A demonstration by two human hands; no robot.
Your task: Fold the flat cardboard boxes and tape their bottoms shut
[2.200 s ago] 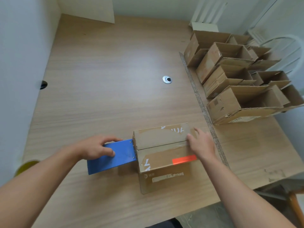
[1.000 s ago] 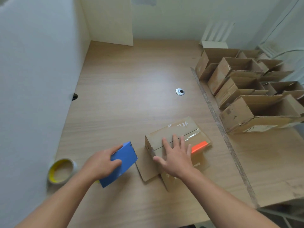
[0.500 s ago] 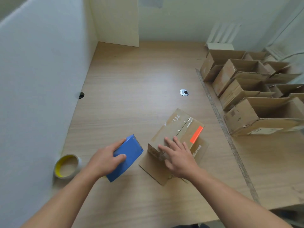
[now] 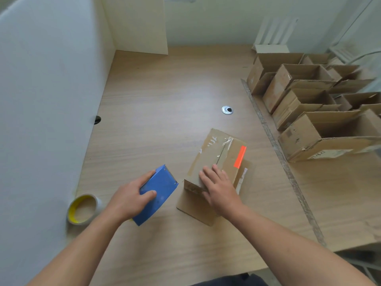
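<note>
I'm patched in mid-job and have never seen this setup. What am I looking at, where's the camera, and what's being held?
There is no machine here: these are a person's two bare hands, filmed by one wide-angle camera worn on the head, looking down. The left hand grips a blue tape dispenser. The right hand presses flat on a brown cardboard box with an orange sticker. The wooden table also holds a yellow-cored tape roll at left and open folded cardboard boxes at right.

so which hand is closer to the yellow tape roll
Left. The left hand grips the blue tape dispenser just right of the yellow tape roll; the right hand presses on the cardboard box, farther right again.
</note>
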